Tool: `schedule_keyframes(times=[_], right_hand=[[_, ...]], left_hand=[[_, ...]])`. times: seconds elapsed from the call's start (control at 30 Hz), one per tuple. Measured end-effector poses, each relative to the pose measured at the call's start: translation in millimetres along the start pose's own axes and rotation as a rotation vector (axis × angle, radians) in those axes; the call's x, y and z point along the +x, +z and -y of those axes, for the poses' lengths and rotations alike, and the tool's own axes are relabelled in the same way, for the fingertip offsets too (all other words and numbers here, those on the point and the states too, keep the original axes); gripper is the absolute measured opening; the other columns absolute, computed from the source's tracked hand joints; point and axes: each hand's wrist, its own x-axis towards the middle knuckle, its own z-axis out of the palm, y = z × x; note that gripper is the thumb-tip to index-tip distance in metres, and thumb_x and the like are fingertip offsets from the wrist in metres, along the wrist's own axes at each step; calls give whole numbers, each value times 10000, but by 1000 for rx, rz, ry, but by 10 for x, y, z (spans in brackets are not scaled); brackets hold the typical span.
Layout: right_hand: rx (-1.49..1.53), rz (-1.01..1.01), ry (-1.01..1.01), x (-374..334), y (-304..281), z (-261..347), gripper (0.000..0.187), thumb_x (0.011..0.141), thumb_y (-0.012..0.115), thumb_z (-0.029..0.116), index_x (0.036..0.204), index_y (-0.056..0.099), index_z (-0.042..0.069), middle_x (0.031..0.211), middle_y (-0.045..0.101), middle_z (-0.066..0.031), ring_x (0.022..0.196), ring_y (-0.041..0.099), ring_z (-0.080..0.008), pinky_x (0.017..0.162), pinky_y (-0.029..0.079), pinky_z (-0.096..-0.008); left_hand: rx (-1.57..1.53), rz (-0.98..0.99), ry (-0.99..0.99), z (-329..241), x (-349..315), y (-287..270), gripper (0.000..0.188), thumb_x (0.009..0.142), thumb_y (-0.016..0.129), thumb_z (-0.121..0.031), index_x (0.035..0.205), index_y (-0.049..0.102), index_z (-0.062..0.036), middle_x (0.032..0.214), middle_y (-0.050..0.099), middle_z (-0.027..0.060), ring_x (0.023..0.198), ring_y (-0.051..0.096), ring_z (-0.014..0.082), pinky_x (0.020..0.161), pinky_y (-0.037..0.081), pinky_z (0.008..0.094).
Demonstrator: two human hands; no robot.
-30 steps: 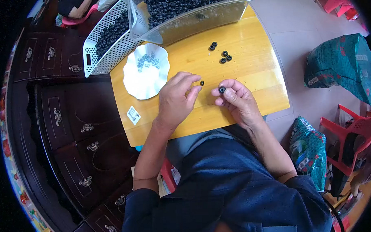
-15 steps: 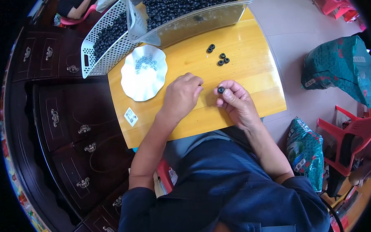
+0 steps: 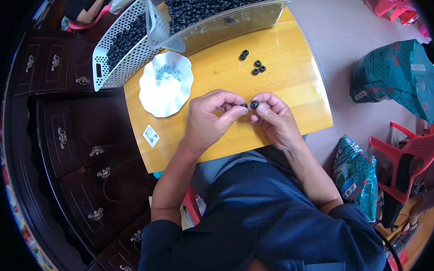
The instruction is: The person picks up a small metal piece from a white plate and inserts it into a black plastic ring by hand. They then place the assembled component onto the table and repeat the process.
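Between the thumb and fingers of my right hand is a small black ring-shaped part, its hole showing. My left hand is closed in a pinch right beside it, with a tiny dark piece at the fingertips, too small to name. The two sets of fingertips almost meet above the yellow wooden table. Farther off on the tabletop lie several loose black ring-shaped parts. A white scalloped plate at the left holds many tiny clear bluish pieces.
A clear plastic bin full of black parts stands at the table's far side, next to a white perforated basket of the same parts. A label lies near the left edge. Dark drawers, teal bags and a red chair surround the table.
My left hand has moved right and turned, bringing its pinched fingertips and a tiny dark piece up to the black part. My right hand stays nearly in place, still gripping that part.
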Motion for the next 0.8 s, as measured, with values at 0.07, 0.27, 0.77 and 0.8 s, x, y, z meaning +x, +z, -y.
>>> schedule_keyframes(times=[0.07,0.27,0.77,0.8], right_hand=[[-52,31,-16,-6,2,-10,201,951,674,149,1116,620,48,975,682,-45,833,651,-109,788,551,-251],[-73,28,-27,-13,9,-29,213,945,684,154,1113,630,32,968,688,-45,827,656,-105,786,549,-242],[-120,22,-46,-30,33,-41,222,946,678,141,1128,646,18,974,704,-62,850,660,-111,805,546,-245],[-120,22,-45,-33,31,-46,222,946,678,141,1128,646,18,974,704,-62,850,660,-111,805,546,-245]], left_hand=[[78,-3,92,-50,4,7,127,768,785,-12,868,708,7,793,706,76,681,667,135,622,520,255],[117,8,170,-65,3,42,122,759,784,-10,849,702,-3,781,696,90,657,656,172,604,517,278],[193,67,252,-57,12,-13,138,739,796,-32,824,688,-31,769,686,87,671,660,219,606,519,319],[193,67,251,-51,7,-16,138,739,796,-32,824,688,-31,769,686,87,671,660,219,606,519,319]])
